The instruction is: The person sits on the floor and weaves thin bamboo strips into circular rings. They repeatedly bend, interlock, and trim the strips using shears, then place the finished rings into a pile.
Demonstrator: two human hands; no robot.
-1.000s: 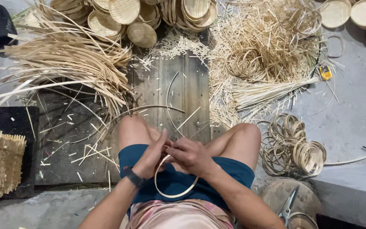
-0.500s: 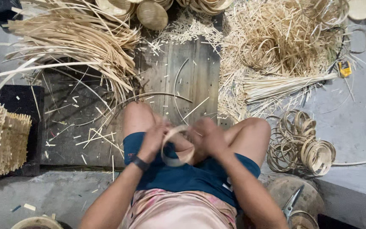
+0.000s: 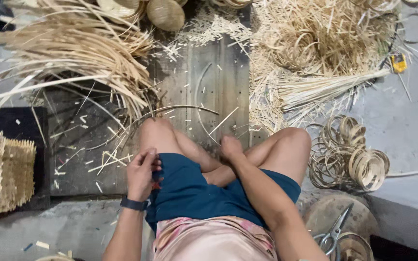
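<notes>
Hands apart: left hand [image 3: 142,173] pinches near the shorts [image 3: 185,188]; right hand [image 3: 230,146] fisted over a curved strip [image 3: 200,104] on the plank [image 3: 218,67]; springy strip could whip loose.

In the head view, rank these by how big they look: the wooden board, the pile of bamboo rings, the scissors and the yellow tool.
1. wooden board
2. pile of bamboo rings
3. scissors
4. yellow tool

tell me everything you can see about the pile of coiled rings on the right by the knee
The pile of coiled rings is pale tan flat strip, likely bamboo, wound into round hoops. Several dozen lie loosely overlapped, some flat, some tilted on edge, on the grey floor beside the person's knee. Neither hand touches them.
</notes>
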